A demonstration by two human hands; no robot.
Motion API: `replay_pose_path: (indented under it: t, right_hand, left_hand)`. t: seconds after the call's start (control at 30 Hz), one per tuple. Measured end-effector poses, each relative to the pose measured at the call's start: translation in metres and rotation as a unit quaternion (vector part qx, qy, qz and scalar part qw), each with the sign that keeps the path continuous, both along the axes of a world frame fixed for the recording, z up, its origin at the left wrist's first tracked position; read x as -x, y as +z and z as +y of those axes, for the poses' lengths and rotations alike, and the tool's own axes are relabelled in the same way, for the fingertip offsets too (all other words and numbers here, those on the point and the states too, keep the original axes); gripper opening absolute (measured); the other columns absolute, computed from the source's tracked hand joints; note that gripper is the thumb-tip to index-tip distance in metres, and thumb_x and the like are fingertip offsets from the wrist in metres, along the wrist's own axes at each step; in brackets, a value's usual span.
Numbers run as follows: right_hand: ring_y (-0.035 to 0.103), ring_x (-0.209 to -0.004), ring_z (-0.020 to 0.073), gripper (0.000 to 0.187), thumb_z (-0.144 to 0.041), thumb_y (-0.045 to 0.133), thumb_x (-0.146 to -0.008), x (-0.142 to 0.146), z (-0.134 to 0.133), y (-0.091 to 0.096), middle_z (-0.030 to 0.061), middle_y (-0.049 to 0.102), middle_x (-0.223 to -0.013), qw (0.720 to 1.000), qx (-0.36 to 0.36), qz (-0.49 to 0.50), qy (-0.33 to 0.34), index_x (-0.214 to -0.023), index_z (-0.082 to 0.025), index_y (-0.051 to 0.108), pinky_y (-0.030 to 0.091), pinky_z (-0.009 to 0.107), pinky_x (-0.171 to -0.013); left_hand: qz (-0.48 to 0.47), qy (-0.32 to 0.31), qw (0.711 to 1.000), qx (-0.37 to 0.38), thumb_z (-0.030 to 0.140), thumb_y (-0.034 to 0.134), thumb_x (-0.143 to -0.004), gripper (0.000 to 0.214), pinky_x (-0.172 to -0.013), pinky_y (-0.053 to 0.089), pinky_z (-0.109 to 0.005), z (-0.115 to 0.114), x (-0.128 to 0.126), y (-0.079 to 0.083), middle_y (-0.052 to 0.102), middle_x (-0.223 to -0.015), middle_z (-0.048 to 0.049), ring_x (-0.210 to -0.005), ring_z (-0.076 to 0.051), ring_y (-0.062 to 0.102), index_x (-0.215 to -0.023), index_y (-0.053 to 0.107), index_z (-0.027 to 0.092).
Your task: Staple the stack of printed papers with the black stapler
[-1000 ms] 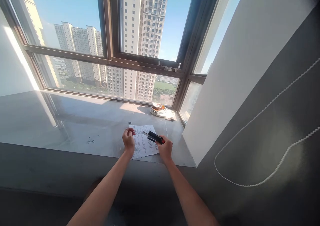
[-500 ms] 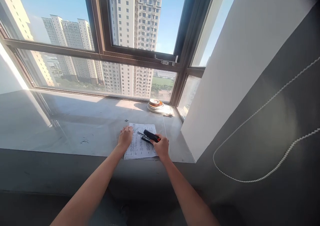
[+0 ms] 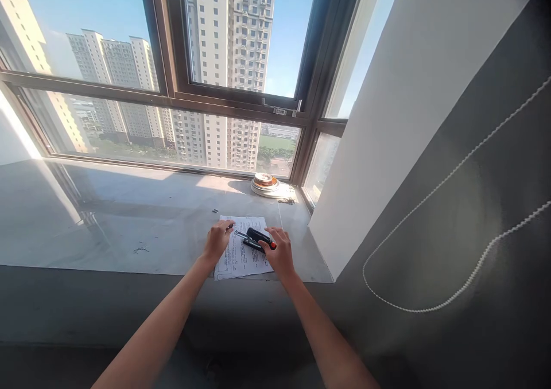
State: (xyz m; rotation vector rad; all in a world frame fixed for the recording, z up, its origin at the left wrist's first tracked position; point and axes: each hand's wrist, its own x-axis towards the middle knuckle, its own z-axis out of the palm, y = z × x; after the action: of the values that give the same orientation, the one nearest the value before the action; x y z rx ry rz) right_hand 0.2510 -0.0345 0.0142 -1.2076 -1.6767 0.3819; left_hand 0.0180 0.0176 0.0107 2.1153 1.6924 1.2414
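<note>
A black stapler (image 3: pixel 256 237) with a red-orange mark lies over the printed sheets of paper (image 3: pixel 241 265), its top and base spread apart and a thin metal part jutting out toward the left. My right hand (image 3: pixel 280 250) is at its rear end, thumb on the near side and fingers on the far side. On the left edge of the paper, my left hand (image 3: pixel 216 242) pinches a small dark strip of staples (image 3: pixel 231 225) between thumb and fingertips, just left of the metal part. Another short dark piece (image 3: pixel 215 210) rests on the sill beyond that hand.
Loose staples (image 3: pixel 141 248) are scattered on the wide window sill (image 3: pixel 107 222) to the left. A stack of round, plate-like items (image 3: pixel 266 185) stands by the window corner. A white bead chain (image 3: pixel 413 310) hangs at the right, beside the wall.
My left hand has lifted its fingers and the dark strip now shows in them. The fingers of my right hand have loosened and spread around the stapler. The view has shifted slightly.
</note>
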Motion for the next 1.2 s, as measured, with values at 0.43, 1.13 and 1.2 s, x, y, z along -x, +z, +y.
replay_pose_path:
  t: [0.43, 1.13, 1.2]
  right_hand:
    - [0.073, -0.074, 0.0229, 0.022, -0.044, 0.078, -0.084, 0.010, -0.003, 0.032, 0.0031, 0.077, -0.080, 0.981, -0.003, 0.166, 0.100, -0.082, -0.023, 0.081, 0.060, 0.033, -0.070]
    - [0.068, -0.066, 0.0247, 0.013, -0.035, 0.074, -0.068, -0.088, 0.177, -0.037, 0.0065, 0.074, -0.067, 0.969, 0.115, 0.092, -0.199, -0.064, -0.023, 0.072, 0.051, 0.035, -0.066]
    - [0.068, -0.068, 0.0245, 0.014, -0.036, 0.074, -0.069, -0.090, 0.178, -0.038, 0.0065, 0.075, -0.070, 0.970, 0.115, 0.092, -0.194, -0.067, -0.022, 0.074, 0.050, 0.034, -0.066]
  left_hand:
    - [0.022, -0.152, 0.982, -0.113, 0.025, 0.062, -0.099, 0.017, -0.079, 0.053, -0.035, -0.064, -0.064, 0.035, 0.073, -0.097, -0.0042, -0.091, -0.025, 0.069, -0.116, 0.057, 0.027]
    - [0.246, 0.174, 0.953, 0.031, 0.020, 0.044, -0.097, 0.025, -0.088, 0.049, -0.045, 0.042, 0.069, -0.021, 0.066, -0.097, -0.0173, -0.103, -0.036, 0.063, -0.097, 0.069, 0.016]
    - [0.245, 0.163, 0.955, 0.034, 0.020, 0.045, -0.096, 0.025, -0.088, 0.050, -0.045, 0.044, 0.072, -0.022, 0.066, -0.098, -0.0175, -0.104, -0.037, 0.063, -0.099, 0.069, 0.016]
